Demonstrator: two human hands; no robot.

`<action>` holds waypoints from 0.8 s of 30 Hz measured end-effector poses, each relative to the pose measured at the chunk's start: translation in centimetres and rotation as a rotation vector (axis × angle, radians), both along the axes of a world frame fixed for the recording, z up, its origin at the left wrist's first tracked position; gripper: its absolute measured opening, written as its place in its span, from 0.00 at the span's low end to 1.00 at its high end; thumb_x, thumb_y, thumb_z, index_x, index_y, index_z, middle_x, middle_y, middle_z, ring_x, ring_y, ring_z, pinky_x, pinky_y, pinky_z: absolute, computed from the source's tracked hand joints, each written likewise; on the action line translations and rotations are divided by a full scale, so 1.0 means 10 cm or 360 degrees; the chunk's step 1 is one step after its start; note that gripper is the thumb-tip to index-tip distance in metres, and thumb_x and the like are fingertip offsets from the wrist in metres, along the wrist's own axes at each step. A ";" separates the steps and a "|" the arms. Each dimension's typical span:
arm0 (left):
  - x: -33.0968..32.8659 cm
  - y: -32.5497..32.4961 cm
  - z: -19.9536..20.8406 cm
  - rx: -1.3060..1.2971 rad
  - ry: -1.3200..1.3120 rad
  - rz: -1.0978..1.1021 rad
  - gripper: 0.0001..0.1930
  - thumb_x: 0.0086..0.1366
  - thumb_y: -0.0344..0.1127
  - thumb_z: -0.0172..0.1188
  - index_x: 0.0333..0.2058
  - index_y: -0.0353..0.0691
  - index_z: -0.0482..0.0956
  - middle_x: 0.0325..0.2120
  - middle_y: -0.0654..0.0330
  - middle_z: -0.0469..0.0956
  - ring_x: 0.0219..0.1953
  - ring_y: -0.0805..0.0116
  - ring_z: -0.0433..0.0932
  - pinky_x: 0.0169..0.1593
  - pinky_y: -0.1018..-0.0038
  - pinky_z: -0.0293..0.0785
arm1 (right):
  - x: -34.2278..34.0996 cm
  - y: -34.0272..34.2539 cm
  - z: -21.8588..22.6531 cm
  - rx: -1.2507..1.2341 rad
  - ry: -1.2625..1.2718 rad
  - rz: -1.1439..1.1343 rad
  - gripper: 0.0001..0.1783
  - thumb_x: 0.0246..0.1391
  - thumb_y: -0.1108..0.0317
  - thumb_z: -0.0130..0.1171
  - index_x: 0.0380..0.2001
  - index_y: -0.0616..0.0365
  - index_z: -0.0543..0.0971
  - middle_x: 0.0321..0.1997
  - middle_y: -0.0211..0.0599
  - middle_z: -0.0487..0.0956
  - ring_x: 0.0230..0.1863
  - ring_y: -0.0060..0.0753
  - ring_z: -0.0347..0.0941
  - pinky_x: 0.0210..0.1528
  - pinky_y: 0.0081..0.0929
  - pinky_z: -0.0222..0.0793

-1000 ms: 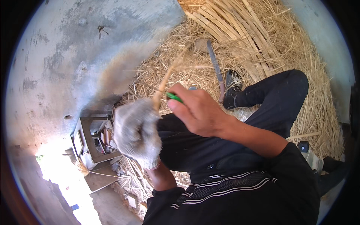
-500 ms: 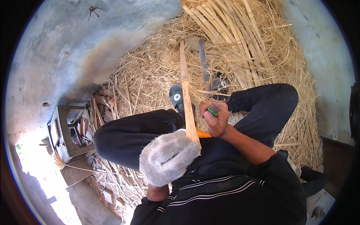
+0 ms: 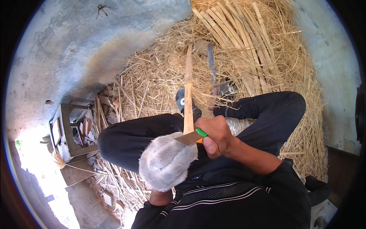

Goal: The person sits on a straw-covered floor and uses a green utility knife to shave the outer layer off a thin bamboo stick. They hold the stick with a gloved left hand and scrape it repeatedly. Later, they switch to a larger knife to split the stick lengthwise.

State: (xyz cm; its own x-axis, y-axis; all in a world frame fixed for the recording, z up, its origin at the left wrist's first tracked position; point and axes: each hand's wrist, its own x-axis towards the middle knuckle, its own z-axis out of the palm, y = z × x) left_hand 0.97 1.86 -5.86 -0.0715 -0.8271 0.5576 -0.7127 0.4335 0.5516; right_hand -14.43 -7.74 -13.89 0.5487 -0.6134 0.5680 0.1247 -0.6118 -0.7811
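My left hand [image 3: 167, 162], in a grey knitted glove, is closed round the near end of a long pale bamboo strip [image 3: 188, 93]. The strip points away from me between my legs, its far end over the shavings. My bare right hand [image 3: 215, 135] grips a green-handled knife [image 3: 187, 138]. Its blade lies across the strip's near end, right against the glove. Whether the edge is cutting into the strip cannot be made out. Something orange [image 3: 199, 141] shows just under the knife handle, mostly hidden.
Curly shavings [image 3: 156, 76] cover the floor. Beyond my feet lies a long dark blade [image 3: 211, 61], and a stack of bamboo strips [image 3: 248, 42] rests at the far right. A small wooden frame [image 3: 70, 129] stands by the left wall [image 3: 87, 42]. Another wall rises at right.
My right hand has come left and nearer with the knife, bringing the blade from beside the strip to its near end at the glove. The gloved hand keeps its hold, shifting slightly.
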 end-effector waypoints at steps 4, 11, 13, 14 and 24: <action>0.01 -0.04 -0.06 -0.0144 -0.0052 0.0054 0.20 0.32 0.32 0.66 0.30 0.32 0.83 0.28 0.54 0.81 0.31 0.51 0.82 0.36 0.61 0.79 | 0.07 -0.15 -0.25 -0.0375 0.0144 -0.0300 0.11 0.49 0.62 0.51 0.28 0.60 0.72 0.18 0.42 0.70 0.16 0.48 0.70 0.18 0.41 0.67; -0.05 -0.13 -0.11 -0.0205 0.0069 -0.0068 0.17 0.36 0.30 0.69 0.30 0.33 0.84 0.28 0.54 0.81 0.31 0.50 0.82 0.38 0.59 0.80 | 0.08 -0.21 -0.53 0.0015 0.0416 -0.0573 0.15 0.59 0.59 0.47 0.27 0.59 0.74 0.18 0.47 0.73 0.19 0.51 0.73 0.24 0.44 0.69; -0.07 -0.12 -0.07 -0.0167 -0.0006 -0.0059 0.17 0.36 0.29 0.69 0.30 0.34 0.84 0.28 0.55 0.81 0.32 0.51 0.82 0.38 0.59 0.80 | 0.05 -0.11 -0.38 0.0050 0.0205 -0.0450 0.14 0.58 0.60 0.47 0.28 0.60 0.73 0.18 0.46 0.72 0.19 0.52 0.72 0.23 0.44 0.68; -0.09 -0.09 -0.04 -0.0101 -0.0089 -0.0008 0.16 0.36 0.29 0.69 0.30 0.34 0.84 0.28 0.55 0.81 0.32 0.51 0.82 0.38 0.60 0.80 | 0.02 -0.08 -0.29 0.0057 0.0133 -0.0363 0.13 0.58 0.61 0.48 0.29 0.60 0.73 0.18 0.46 0.72 0.19 0.52 0.72 0.23 0.44 0.68; -0.09 -0.07 -0.11 -0.0207 0.0083 0.0106 0.12 0.44 0.28 0.71 0.31 0.34 0.83 0.27 0.54 0.80 0.31 0.52 0.82 0.36 0.61 0.80 | 0.19 -0.24 -0.66 0.0131 0.0705 -0.0626 0.17 0.63 0.58 0.45 0.28 0.60 0.74 0.17 0.51 0.72 0.21 0.56 0.73 0.27 0.49 0.70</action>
